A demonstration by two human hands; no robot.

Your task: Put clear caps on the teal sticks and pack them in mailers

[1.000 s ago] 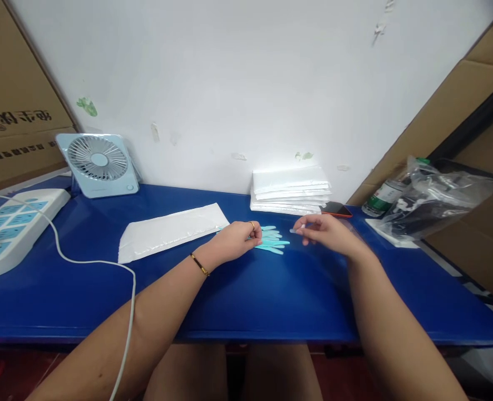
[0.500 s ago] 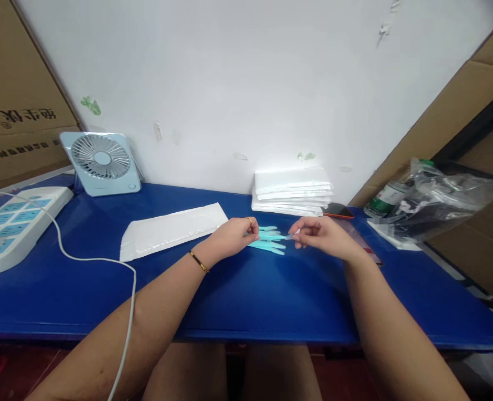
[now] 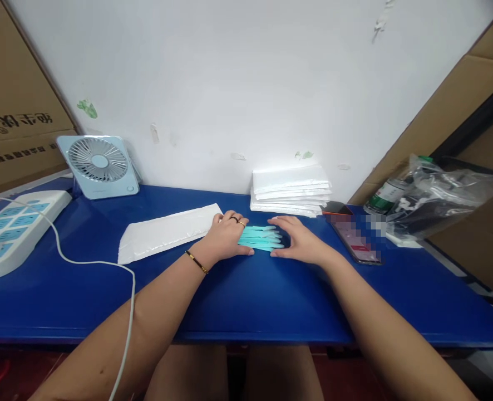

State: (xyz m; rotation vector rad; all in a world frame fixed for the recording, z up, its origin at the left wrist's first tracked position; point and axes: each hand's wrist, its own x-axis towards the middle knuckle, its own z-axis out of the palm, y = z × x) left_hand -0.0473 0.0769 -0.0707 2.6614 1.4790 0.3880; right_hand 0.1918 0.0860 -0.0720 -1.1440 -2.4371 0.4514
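- we see a blue table across the lower frame, a white wall above
- our teal sticks lie mid-frame between our hands
- our left hand cups their left end; whether gripping, we cannot tell
- our right hand, thumb and fingers parted, curves round their right tips

Cardboard boxes flanking a blue table suggest a workroom.

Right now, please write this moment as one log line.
left hand: around turquoise sticks; right hand: open, at their ends; white packet: near left hand
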